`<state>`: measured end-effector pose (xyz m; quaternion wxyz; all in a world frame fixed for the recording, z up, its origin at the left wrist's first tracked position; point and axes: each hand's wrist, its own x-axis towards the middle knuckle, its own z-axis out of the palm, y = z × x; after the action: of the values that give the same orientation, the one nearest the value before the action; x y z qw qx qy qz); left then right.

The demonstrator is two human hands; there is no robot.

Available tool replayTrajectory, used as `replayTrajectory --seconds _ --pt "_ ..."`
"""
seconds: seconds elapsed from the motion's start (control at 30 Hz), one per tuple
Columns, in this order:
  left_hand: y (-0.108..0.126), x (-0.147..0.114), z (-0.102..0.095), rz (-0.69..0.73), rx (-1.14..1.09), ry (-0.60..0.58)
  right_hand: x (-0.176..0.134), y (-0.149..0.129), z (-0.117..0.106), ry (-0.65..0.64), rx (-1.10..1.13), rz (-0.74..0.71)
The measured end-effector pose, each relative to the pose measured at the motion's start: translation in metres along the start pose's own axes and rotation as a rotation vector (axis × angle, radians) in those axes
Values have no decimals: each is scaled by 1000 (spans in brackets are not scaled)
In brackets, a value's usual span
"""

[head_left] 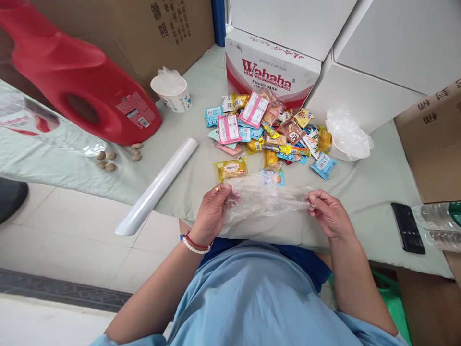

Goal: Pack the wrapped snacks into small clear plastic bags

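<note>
A clear plastic bag (266,199) is stretched between my two hands, just above the near edge of the cloth-covered surface. My left hand (214,206) pinches its left end between thumb and fingers. At the right end, my right hand (329,211) is closed on the thin plastic in the same way. Through the film I can make out a blue snack packet (272,177). Just beyond the bag lies a yellow-wrapped cake (231,169), and behind it spreads a pile of small wrapped snacks (266,129).
A roll of plastic film (158,185) lies at left, near a red jug (90,91), a water bottle (54,125) and several brown nuts (110,166). Behind stand a paper cup (172,91) and a Wahaha carton (270,72). To the right are a bowl with plastic (349,137) and a phone (408,228).
</note>
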<state>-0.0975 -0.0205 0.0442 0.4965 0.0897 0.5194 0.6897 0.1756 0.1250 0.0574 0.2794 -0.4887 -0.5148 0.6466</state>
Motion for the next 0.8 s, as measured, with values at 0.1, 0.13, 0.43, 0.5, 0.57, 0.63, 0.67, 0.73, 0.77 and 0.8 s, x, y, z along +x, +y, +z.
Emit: replayTrajectory --seconds 0.1,0.13,0.43,0.5,0.57,0.63,0.67,0.73,0.77,0.8 --pt "-3 4 -1 -21 64 -41 9 -1 -11 93 -281 -116" --pt "-6 6 0 -23 87 -44 12 -2 -10 168 -399 -197" --pt "-33 15 2 64 296 -69 69 -10 66 12 -716 -230" --pt "-32 16 -1 65 307 -47 83 -8 76 -88 -664 -185" --pt "-30 17 -5 56 288 -34 87 -9 77 -129 -510 -233" --pt "-29 18 -7 44 233 -35 80 -14 68 -92 -332 -316" --pt "-28 18 -8 35 198 -39 74 -18 61 -65 -251 -343" --pt "-27 20 -8 10 140 -48 59 -26 40 -41 -123 -350" --pt "-27 21 -7 1 119 -54 51 -29 28 -48 -71 -344" --pt "-26 21 -7 -3 106 -63 44 -31 15 -65 -28 -341"
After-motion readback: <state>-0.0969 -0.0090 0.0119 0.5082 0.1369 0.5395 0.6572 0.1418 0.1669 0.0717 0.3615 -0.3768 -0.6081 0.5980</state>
